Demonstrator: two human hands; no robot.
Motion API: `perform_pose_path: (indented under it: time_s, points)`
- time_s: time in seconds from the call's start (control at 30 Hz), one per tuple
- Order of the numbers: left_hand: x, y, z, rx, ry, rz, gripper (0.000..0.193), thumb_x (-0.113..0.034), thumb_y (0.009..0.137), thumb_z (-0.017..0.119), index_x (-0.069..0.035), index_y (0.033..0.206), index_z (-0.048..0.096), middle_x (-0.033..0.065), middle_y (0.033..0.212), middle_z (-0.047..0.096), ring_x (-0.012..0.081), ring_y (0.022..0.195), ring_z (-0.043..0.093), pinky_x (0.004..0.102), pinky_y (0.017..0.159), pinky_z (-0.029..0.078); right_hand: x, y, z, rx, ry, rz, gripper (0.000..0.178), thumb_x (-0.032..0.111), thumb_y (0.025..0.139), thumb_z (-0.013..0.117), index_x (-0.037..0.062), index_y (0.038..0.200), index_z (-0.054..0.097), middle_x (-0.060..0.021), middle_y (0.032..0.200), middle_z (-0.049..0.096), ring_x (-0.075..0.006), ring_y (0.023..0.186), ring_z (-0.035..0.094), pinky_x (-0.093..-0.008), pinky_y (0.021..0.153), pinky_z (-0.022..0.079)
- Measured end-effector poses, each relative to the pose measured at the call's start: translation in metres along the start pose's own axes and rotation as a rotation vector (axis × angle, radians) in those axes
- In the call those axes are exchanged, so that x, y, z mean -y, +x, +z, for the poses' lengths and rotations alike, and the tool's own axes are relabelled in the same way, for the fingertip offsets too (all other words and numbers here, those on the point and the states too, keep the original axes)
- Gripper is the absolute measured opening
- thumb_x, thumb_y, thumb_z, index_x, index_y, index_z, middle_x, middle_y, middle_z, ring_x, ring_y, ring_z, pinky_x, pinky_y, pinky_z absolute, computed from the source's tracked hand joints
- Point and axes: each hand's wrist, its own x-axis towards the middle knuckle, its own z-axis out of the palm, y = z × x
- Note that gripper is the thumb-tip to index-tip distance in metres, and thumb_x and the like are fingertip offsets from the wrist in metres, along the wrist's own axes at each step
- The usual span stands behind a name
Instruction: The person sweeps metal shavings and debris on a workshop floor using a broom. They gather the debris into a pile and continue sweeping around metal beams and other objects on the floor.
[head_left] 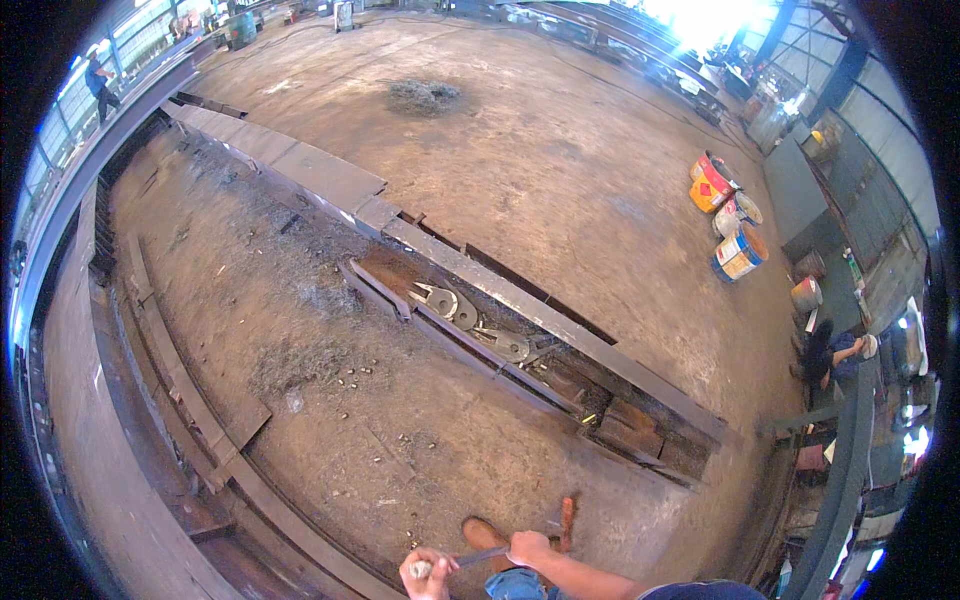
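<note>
At the lower edge my left hand [428,574] is closed round one end of a dark, narrow, flat bar-like tool [480,556]. A pale rounded end shows at this fist; whether it is the tool's handle is hard to tell. My right hand [528,548] is closed on the tool's other end, so it spans the gap between both hands. Below it are my blue-trousered knee [515,584] and a brown shoe [482,533]. Beside my right hand a narrow orange-red object [567,522] lies on the floor; its kind is unclear.
A long rusty steel channel [640,375] crosses ahead, holding round metal plates [500,344]. Curved steel beams [185,380] run along the left. Metal scraps [300,365] litter the floor. Paint buckets [740,250] stand right. One person [845,350] is at the right, another [100,85] far left.
</note>
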Motion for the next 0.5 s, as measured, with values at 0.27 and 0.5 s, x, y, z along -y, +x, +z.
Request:
perform_pose_path:
  time_s: [0.27, 0.5]
  points:
    - [-0.032, -0.002, 0.022, -0.043, 0.449, 0.544, 0.025, -0.009, 0.083, 0.072, -0.007, 0.065, 0.056, 0.007, 0.069, 0.06, 0.0237, 0.062, 0.059, 0.0378, 0.059, 0.048, 0.102, 0.132, 0.017, -0.374, 0.391, -0.428, 0.023, 0.03, 0.09, 0.06, 0.0111, 0.099, 0.069, -0.0176, 0.097, 0.071, -0.0384, 0.096, 0.067, -0.0515, 0.08, 0.053]
    - [-0.07, -0.022, 0.018, 0.531, 0.669, 0.943, 0.025, -0.006, 0.074, 0.077, -0.007, 0.061, 0.055, 0.0079, 0.066, 0.058, 0.0273, 0.061, 0.058, 0.04, 0.056, 0.047, 0.179, 0.099, -0.075, -0.538, 0.583, -0.668, 0.026, 0.033, 0.089, 0.061, 0.0157, 0.106, 0.068, -0.0157, 0.093, 0.07, -0.0386, 0.089, 0.068, -0.051, 0.073, 0.055]
